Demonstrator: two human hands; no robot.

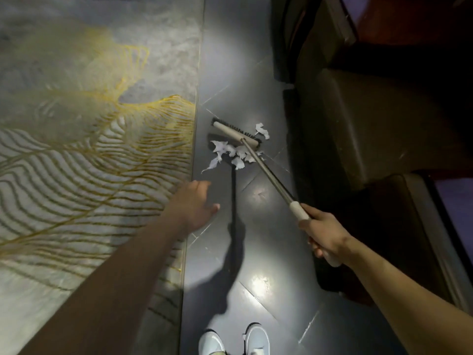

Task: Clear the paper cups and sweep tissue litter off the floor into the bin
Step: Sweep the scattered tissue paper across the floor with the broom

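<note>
While beyond left hand (195, 204), tissue (231, 152) beside broom (235, 132)

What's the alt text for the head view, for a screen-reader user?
A person's right hand holds a broom by its cream grip, the brush head set against a pile of torn tissue scraps on a dark tiled floor. The left hand reaches forward, holding nothing, beside a grey rug with gold lines; dark seating stands to the right.
</note>
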